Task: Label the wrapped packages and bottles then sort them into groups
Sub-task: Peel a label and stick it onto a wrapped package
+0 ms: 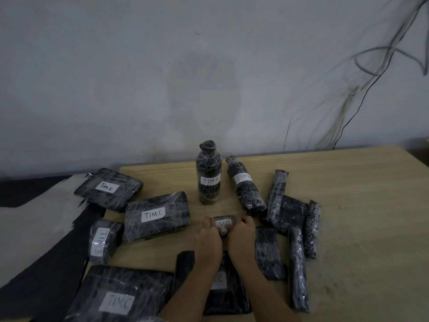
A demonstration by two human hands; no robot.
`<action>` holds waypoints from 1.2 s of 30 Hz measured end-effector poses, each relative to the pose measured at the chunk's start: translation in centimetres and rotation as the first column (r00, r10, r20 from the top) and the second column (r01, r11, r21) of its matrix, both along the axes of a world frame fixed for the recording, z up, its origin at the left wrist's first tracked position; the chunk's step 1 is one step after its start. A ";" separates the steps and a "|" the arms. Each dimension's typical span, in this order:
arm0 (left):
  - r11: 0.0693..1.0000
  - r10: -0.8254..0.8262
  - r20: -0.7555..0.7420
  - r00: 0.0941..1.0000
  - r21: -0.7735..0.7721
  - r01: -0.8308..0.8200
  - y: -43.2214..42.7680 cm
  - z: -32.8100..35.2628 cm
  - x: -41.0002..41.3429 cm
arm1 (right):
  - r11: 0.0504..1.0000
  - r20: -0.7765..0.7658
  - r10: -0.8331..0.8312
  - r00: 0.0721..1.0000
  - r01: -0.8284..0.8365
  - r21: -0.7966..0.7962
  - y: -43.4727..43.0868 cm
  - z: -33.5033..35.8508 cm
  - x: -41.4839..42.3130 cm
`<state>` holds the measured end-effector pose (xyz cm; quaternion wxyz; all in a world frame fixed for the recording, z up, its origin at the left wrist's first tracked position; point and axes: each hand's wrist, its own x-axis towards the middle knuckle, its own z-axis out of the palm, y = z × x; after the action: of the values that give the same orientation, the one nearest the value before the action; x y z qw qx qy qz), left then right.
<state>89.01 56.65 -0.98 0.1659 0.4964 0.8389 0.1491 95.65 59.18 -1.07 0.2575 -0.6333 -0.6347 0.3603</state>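
Note:
A small black wrapped package (223,224) with a white handwritten label lies at the table's middle. My left hand (209,237) grips its left end and my right hand (241,235) grips its right end, fingers curled over the label edges. Behind it an upright wrapped bottle (208,176) is labelled TIMC, and a second labelled bottle (245,187) lies tilted to its right. Labelled flat packages (155,216) (108,188) (120,296) sit on the left. A labelled package (226,291) lies under my forearms.
Several unlabelled wrapped sticks and packs (277,198) (298,268) (269,252) (312,228) lie on the right of the wooden table (359,217). A small labelled roll (103,240) overhangs the table's left edge. A grey wall with hanging cables (362,96) stands behind.

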 end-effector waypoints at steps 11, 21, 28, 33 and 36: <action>0.975 0.196 0.300 0.934 0.038 -0.218 0.7 -1.2 -0.7 | 0.998 0.238 -0.060 0.970 0.063 -0.004 1.2 -0.8 -0.3; 0.957 0.277 0.244 0.929 0.012 -0.289 1.3 -1.2 -1.4 | 0.998 0.367 -0.032 0.930 0.051 -0.043 2.5 -1.6 -1.0; 0.953 0.295 0.188 0.937 0.009 -0.302 1.7 -1.3 -1.8 | 0.988 0.278 -0.147 0.949 0.154 -0.003 3.2 -1.5 -1.4; 0.982 0.184 0.050 0.982 -0.055 -0.181 2.0 -1.0 -1.8 | 0.993 0.320 -0.107 0.941 0.118 -0.017 3.7 -1.4 -1.3; 0.989 0.145 0.019 0.989 -0.040 -0.144 2.1 -1.3 -1.8 | 0.996 0.324 -0.041 0.945 0.065 -0.065 3.9 -1.9 -1.0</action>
<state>87.26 58.78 -2.30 0.1735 0.4295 0.8734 0.1501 94.63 63.08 -3.01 0.1360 -0.7097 -0.6369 0.2687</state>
